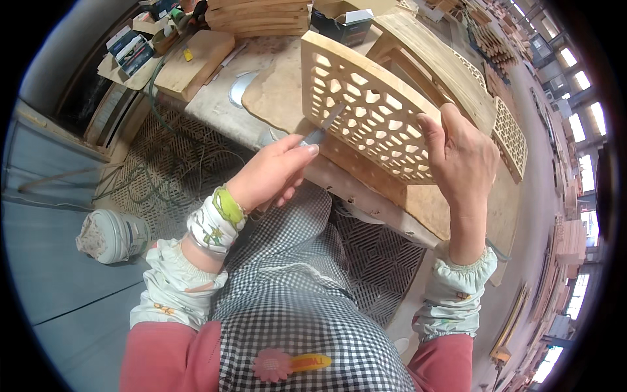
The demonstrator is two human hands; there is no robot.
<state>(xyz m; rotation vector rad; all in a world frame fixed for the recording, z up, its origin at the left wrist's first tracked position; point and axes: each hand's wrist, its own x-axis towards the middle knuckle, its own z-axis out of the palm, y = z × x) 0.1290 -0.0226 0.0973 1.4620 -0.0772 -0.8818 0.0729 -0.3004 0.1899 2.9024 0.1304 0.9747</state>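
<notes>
A pale wooden panel (366, 108), pierced with many irregular rounded openings, stands tilted on its long edge on a brown board (274, 95) on the worktable. My right hand (460, 153) is closed over its upper right corner, thumb on the pierced face. In front of the panel's left part, my left hand (274, 171) pinches a thin-bladed hand tool (324, 127). The blade points up and right toward the openings; whether its tip touches the wood I cannot tell. Part of the tool's handle is hidden by my fingers.
Behind the panel stands a larger wooden piece (434, 59), with another pierced panel (511, 140) at the right. A thick wooden block (196, 62), an open dark box (343, 25) and small cartons (130, 52) lie at the back. A white bucket (117, 235) stands lower left.
</notes>
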